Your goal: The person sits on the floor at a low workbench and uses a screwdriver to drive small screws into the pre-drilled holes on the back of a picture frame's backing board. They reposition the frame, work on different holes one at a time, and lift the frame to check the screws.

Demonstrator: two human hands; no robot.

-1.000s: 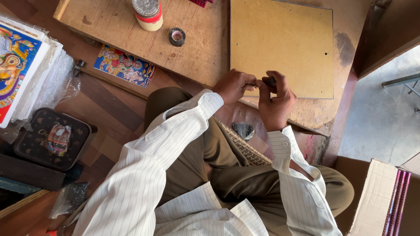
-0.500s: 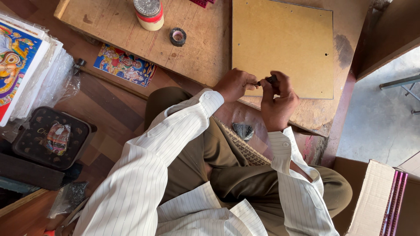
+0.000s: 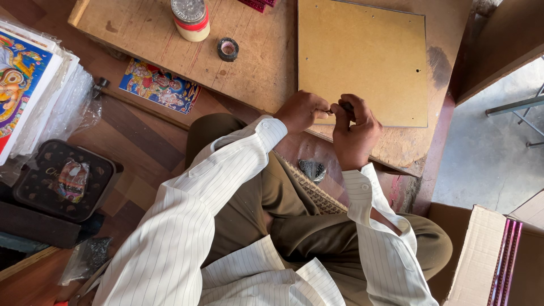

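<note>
Two-handed, pinching a small dark piece right over the near edge of the tan hardboard panel. Curling the left hand into a loose fist, thumb and forefinger pressed together on one end of the piece; clenching the right hand more tightly, fingertips clamped on the other end. Bringing the knuckles nearly together, probably to steady something too tiny to make out. Resting both wrists low, just above the near edge of the wooden desk, likely for support during fine finger work.

Leaving the panel lying flat at the right end of the desk, its near edge almost touching the fingers, so within easy reach. Keeping a small clear bag of dark bits on the lap, just beneath the hands, seemingly as a close supply. Sitting cross-legged, knees tucked against the desk's near side.

Parking a roll of black tape and a red-banded jar toward the far left corner of the desk, well apart from the hands. Stowing a colourful print on the floor just beside the desk's left edge, a plastic-wrapped stack of prints and a black tray further left, and an open cardboard box on the right.
</note>
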